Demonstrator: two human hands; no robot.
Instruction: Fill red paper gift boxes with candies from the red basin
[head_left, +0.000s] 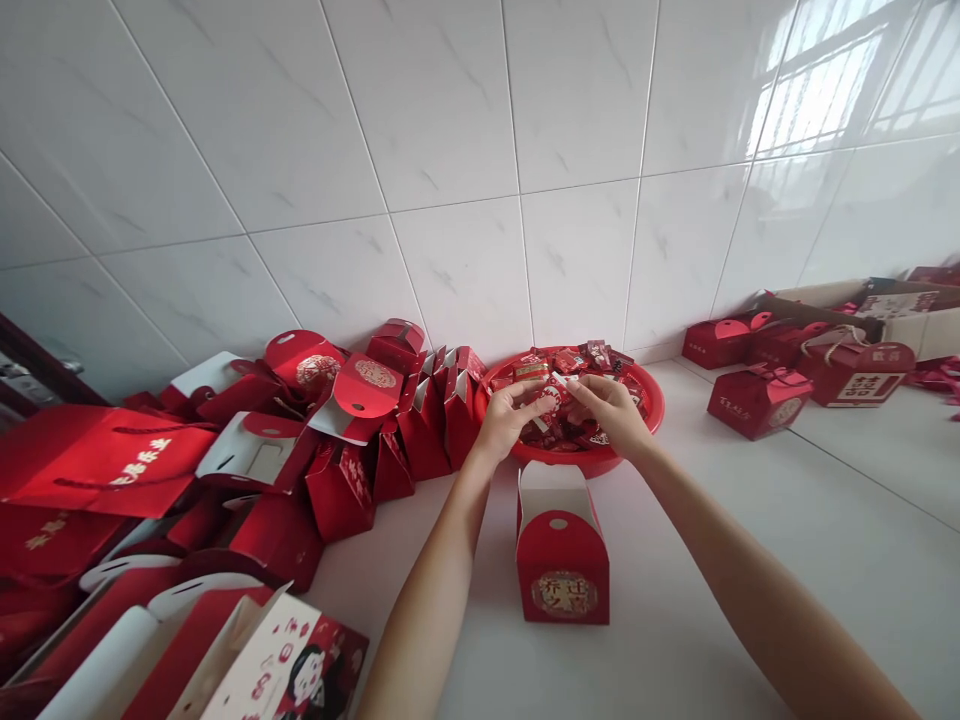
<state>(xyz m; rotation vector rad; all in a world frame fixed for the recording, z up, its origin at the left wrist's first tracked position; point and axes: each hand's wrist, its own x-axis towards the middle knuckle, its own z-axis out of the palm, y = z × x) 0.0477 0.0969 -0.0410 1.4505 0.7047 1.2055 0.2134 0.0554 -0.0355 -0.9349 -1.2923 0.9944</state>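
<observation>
Above a red plastic basin (654, 405) full of small wrapped sweets, my left hand (508, 418) and my right hand (611, 408) meet. Between their fingertips is a small sweet in a red and white wrapper (555, 388), pinched from both sides. Its exact kind is too small to tell. Just in front of the basin stands a red gift box (564, 560) with gold lettering on its front. Its top is open and the pale inside shows, though I cannot see down to its bottom.
Many red gift boxes (341, 490) crowd the left side, several with flaps up. A red paper bag (112, 460) lies among them. On the right stand closed red boxes (761, 400) and a cardboard carton (926, 335). A tiled wall (450, 130) rises behind the white surface.
</observation>
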